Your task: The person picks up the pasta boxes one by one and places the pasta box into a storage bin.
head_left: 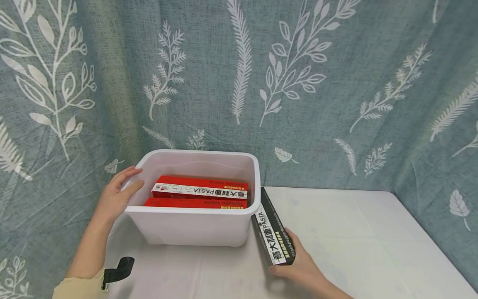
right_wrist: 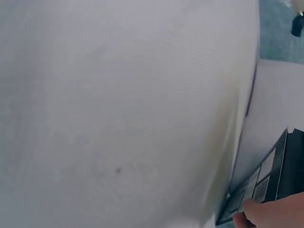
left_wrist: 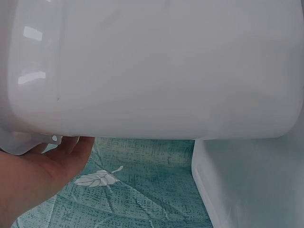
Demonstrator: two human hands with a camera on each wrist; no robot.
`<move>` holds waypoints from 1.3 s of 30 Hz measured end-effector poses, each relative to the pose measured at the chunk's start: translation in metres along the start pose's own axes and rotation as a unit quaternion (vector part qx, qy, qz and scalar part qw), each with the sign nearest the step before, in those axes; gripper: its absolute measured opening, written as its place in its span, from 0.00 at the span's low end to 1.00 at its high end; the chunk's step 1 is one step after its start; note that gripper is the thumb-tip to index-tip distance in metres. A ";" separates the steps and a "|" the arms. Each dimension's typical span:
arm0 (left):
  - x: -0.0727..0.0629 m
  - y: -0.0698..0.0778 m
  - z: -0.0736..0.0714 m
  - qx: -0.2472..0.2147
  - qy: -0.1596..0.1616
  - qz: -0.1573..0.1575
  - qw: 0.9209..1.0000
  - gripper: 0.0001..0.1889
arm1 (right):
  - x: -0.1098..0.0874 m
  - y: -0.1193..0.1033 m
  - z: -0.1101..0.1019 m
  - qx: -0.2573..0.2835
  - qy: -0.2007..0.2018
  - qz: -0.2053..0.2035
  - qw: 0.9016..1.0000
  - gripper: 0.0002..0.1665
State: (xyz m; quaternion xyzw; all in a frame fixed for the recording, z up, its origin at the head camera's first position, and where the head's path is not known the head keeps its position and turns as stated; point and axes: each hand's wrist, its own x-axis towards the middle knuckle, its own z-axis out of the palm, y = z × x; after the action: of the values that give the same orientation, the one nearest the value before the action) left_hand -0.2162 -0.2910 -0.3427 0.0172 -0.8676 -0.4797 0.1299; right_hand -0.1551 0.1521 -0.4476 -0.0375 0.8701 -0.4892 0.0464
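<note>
A white plastic storage bin [head_left: 194, 227] stands on the table, with red pasta boxes [head_left: 201, 187] lying inside it. At its left rim is my left hand [head_left: 116, 194], gripping the edge with thumb and fingers. The left wrist view shows the hand [left_wrist: 45, 173] under the rim, beside the bin's wall [left_wrist: 156, 71]. To the right of the bin, my right hand [head_left: 303, 262] holds a black pasta box [head_left: 274, 232] by its near end. The box's far end is close to the bin's right side; whether they touch I cannot tell. The right wrist view catches only part of this hand [right_wrist: 275, 211].
White cloth covers the table [head_left: 347, 232], which stretches to the right of the bin. A blue-green curtain [head_left: 209, 83] with white leaf prints hangs behind and at both sides. A black strap [head_left: 120, 270] sticks out from the left wrist.
</note>
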 end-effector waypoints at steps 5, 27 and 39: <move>-0.001 0.001 -0.001 0.001 0.001 0.006 1.000 0.29 | -0.004 -0.002 -0.010 0.031 0.014 0.010 0.999 0.65; -0.002 0.003 -0.001 -0.001 -0.002 -0.009 1.000 0.30 | -0.004 -0.011 -0.054 0.144 0.093 0.018 0.985 0.47; -0.002 0.002 0.000 -0.004 0.001 -0.012 1.000 0.30 | 0.000 -0.022 -0.066 0.181 0.161 -0.060 0.968 0.37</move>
State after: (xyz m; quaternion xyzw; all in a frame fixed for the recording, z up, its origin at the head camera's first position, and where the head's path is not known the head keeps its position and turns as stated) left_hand -0.2137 -0.2893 -0.3411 0.0280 -0.8650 -0.4852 0.1252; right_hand -0.1623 0.1966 -0.3948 -0.0012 0.7593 -0.6400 -0.1177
